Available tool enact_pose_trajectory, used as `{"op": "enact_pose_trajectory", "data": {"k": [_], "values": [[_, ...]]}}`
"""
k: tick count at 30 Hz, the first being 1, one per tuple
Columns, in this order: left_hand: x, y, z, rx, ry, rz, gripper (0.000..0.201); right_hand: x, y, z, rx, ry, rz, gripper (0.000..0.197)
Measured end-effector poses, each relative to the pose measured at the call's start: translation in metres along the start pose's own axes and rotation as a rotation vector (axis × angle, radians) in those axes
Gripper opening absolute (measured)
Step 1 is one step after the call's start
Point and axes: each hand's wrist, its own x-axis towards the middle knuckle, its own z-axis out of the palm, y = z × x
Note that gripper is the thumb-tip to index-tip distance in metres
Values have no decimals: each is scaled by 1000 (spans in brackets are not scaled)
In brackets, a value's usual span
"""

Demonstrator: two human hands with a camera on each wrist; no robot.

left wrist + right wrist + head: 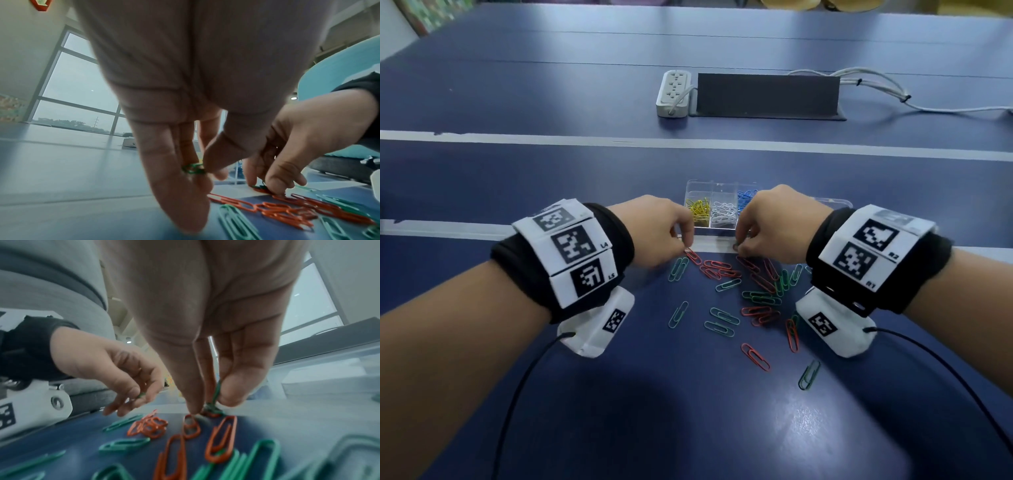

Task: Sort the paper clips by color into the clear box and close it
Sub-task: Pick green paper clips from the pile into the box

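A clear box (700,187) with compartments stands on the blue table, holding yellow clips (698,209), white clips (723,213) and blue clips (745,197). Red clips (717,269) and green clips (722,322) lie scattered in front of it. My left hand (681,236) hovers just before the box and pinches green clips (193,168) between thumb and fingers. My right hand (739,245) reaches down at the near edge of the box and pinches green clips (214,395) above the red ones. The box lid is mostly hidden behind my right hand.
A white power strip (674,92) and a dark folded board (767,96) sit farther back, with white cables (876,85) running right. White lines cross the table (517,411). Both wrists wear marker bands with trailing black cords.
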Motion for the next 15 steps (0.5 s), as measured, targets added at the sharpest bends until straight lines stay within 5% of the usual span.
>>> {"op": "enact_pose_trajectory", "data": {"k": [4,7,15], "values": [[-1,1,8,91,-24,-27,7,0,-4,3,-46,30,-12,12],[1,2,11,107,-23,-5,23,0,-4,2,-32,16,-19,13],[0,6,6,77,-13,15,17,-8,13,-13,200,-106,44,22]]}}
